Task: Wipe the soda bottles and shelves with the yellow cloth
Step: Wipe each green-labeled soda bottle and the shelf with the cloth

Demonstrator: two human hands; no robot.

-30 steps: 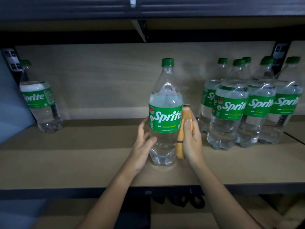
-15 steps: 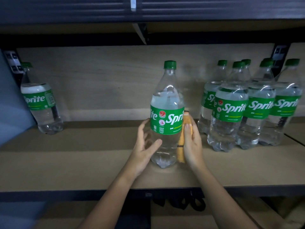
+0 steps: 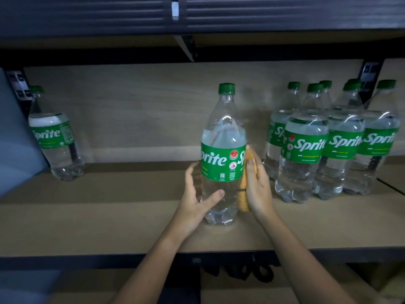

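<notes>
**Centre bottle rotating under the cloth**

A lone bottle [image 3: 55, 137] is standing at the far left of the shelf [image 3: 109, 216], well apart from the work. At the centre, the left hand [image 3: 198, 201] is gripping the lower body of the centre bottle [image 3: 222, 154], fingers curled behind it and thumb across the front. The label is now showing "prite" with its logo panel facing the camera, where a second ago the full word was facing forward: the bottle is being turned. The right hand [image 3: 257, 187] is pressing the yellow cloth [image 3: 245, 194] flat against the bottle's right side, fingers together. This turning suggests the wipe is progressing around the circumference. The grouped bottles [image 3: 328, 150] at the right are waiting, as is the shelf.
</notes>
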